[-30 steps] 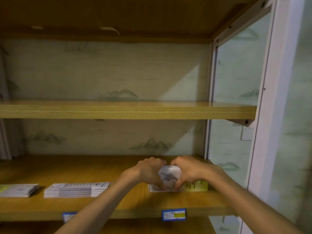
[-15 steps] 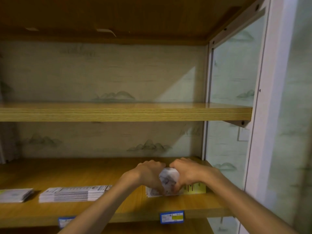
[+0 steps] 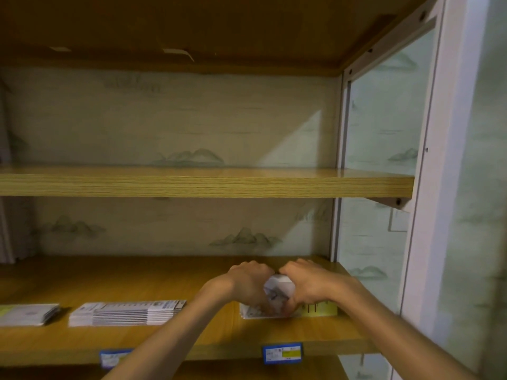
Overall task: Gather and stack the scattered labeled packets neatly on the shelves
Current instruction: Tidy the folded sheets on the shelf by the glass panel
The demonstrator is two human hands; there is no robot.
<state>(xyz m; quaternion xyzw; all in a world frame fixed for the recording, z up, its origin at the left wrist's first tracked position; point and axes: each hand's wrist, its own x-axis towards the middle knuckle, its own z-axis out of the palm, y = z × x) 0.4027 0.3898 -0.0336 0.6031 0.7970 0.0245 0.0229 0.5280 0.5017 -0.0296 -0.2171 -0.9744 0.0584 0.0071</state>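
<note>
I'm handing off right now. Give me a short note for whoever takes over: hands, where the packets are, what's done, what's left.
Left hand and right hand: both grip one bundle of packets, held on end over a flat pile at the right of the lower shelf.
Done: two neat stacks lie to the left, a long stack and an edge stack at the frame's border.
Left: square the bundle and lay it flat on the pile.
</note>
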